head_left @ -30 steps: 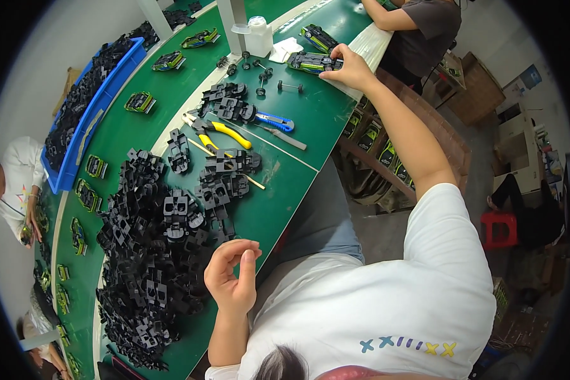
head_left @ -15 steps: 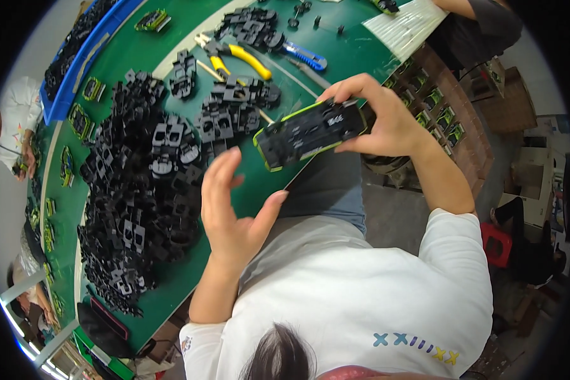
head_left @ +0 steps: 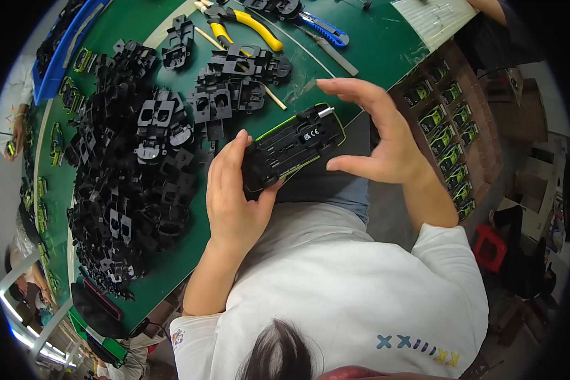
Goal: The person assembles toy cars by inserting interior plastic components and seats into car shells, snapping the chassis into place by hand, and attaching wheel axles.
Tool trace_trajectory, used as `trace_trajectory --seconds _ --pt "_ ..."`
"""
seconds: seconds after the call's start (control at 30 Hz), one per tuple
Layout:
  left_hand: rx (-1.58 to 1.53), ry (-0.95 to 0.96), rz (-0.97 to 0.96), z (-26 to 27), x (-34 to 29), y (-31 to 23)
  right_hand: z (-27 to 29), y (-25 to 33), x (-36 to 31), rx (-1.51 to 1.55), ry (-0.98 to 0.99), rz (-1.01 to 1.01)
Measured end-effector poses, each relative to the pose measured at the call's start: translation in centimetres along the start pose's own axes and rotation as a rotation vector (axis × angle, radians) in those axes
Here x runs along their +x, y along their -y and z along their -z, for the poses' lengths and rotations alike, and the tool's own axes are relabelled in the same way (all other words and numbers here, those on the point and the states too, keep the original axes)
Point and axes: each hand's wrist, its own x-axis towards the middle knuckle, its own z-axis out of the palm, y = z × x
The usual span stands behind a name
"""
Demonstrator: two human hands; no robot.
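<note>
My left hand [head_left: 234,193] grips one end of a toy car [head_left: 301,145], thumb below and fingers above. The car is held over the table's front edge with its black underside up and a bright green rim showing round it. At its far right corner a short silvery pin or axle [head_left: 326,112] sticks out. My right hand [head_left: 377,133] is off the car, just to its right, thumb and fingers spread apart. Left of my left hand lies a big heap of black plastic chassis parts [head_left: 133,171], with several loose ones [head_left: 218,101] beyond my fingertips.
On the green table [head_left: 373,38] lie yellow-handled pliers [head_left: 253,28], a blue utility knife [head_left: 323,28] and a thin wooden stick [head_left: 275,98]. A blue bin [head_left: 50,69] stands far left. At right, a divided brown box [head_left: 481,152] holds several green cars. Other people sit nearby.
The toy car has passed from my right hand to my left. My right hand has let go and opened. The view has shifted, so the table things appear higher.
</note>
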Motion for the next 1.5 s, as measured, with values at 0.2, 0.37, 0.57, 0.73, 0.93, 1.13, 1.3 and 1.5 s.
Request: trace_trajectory --seconds 0.2,0.37,0.57,0.73,0.93,1.13,1.3,1.5 --pt "-0.080 -0.009 -0.009 -0.5 -0.1 0.4 -1.8 -0.4 -2.6 0.151 -0.148 -0.043" --pt "-0.116 -0.024 0.009 -0.8 -0.2 0.5 -2.3 -0.4 -2.8 0.175 -0.165 -0.035" --pt "-0.081 -0.079 -0.006 -1.0 -0.2 0.5 -2.7 0.6 -3.0 0.239 -0.176 -0.063" --pt "-0.057 -0.078 -0.037 -1.0 0.0 0.3 -3.4 0.6 -2.6 0.245 -0.253 -0.038" --pt "-0.058 -0.078 -0.025 -0.9 -0.1 0.2 -3.8 0.8 -1.8 0.235 -0.391 -0.158" --pt "-0.054 -0.058 -0.010 -0.6 0.1 0.1 -4.1 2.0 -1.1 0.323 -0.452 -0.095" --pt "-0.088 -0.073 0.007 -0.7 0.1 -0.1 -3.9 2.3 0.4 0.458 -0.520 -0.300" --pt "-0.125 -0.069 0.060 -0.6 -0.1 -0.1 -3.5 4.1 1.4 0.499 -0.454 -0.189"
